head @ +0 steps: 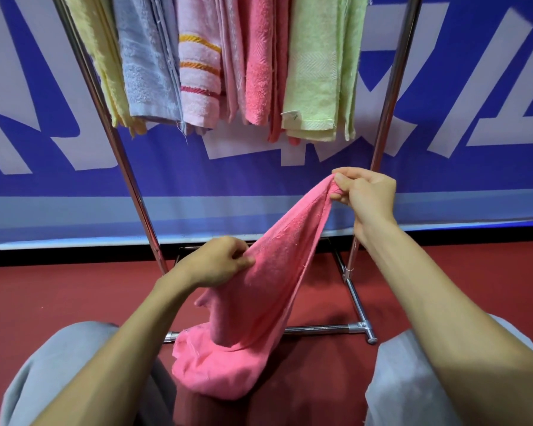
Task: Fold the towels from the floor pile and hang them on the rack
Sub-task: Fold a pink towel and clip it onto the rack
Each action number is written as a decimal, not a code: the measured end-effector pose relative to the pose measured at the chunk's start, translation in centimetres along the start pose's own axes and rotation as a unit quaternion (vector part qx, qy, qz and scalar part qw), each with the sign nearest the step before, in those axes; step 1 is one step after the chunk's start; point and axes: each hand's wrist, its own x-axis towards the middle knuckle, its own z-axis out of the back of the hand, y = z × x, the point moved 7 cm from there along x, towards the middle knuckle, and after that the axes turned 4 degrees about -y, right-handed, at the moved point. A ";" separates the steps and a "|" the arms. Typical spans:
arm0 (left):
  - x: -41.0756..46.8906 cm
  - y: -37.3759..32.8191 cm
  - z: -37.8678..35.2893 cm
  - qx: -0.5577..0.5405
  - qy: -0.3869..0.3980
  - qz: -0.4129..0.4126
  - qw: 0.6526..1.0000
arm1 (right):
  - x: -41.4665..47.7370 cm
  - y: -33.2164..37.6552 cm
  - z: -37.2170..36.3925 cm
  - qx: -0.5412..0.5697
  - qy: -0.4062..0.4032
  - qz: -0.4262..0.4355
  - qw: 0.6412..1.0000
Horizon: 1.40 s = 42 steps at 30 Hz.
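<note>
A pink terry towel (253,318), nubby and limp, sags like a sling between both hands. The right hand (366,195) pinches a bunched corner high on the right, its fingers (342,181) curled tight. The left hand (219,262) grips an edge lower and nearer. Beyond, folded towels (314,72) hang on the chrome tube rack (136,186).

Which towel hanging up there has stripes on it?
The pale pink towel, third from the left, right beside the grey-blue towel. It alone has orange and red stripes across it; the other hanging towels are plain.
</note>
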 end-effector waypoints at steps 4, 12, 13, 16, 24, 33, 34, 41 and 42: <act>-0.3 -0.1 0.5 -0.168 -0.050 0.063 0.982 | -0.3 0.1 -0.6 -0.126 0.034 0.070 0.989; -0.7 1.0 1.1 -0.226 -0.104 0.159 0.955 | -4.3 -0.9 -4.7 -0.378 0.195 0.168 0.889; -0.7 1.1 0.9 -0.267 -0.104 0.169 0.943 | -4.7 -1.2 -5.2 -0.380 0.213 0.166 0.884; -0.8 0.9 0.5 -0.411 -0.102 0.187 0.886 | -6.3 -1.5 -6.2 -0.348 0.272 0.169 0.881; -0.9 1.2 0.6 -0.601 -0.137 0.227 0.754 | -8.7 -1.6 -7.5 -0.388 0.354 0.247 0.814; -1.0 2.1 0.4 -0.675 -0.199 0.251 0.664 | -9.3 -1.1 -7.1 -0.416 0.268 0.328 0.805; -1.0 2.2 0.5 -0.675 -0.208 0.251 0.662 | -9.5 -1.3 -7.2 -0.430 0.271 0.325 0.797; -1.1 1.8 0.5 -0.697 -0.188 0.231 0.652 | -10.4 -3.0 -8.4 -0.469 0.298 0.340 0.759; -1.1 1.7 0.5 -0.701 -0.184 0.226 0.651 | -10.3 -2.9 -8.4 -0.464 0.293 0.345 0.761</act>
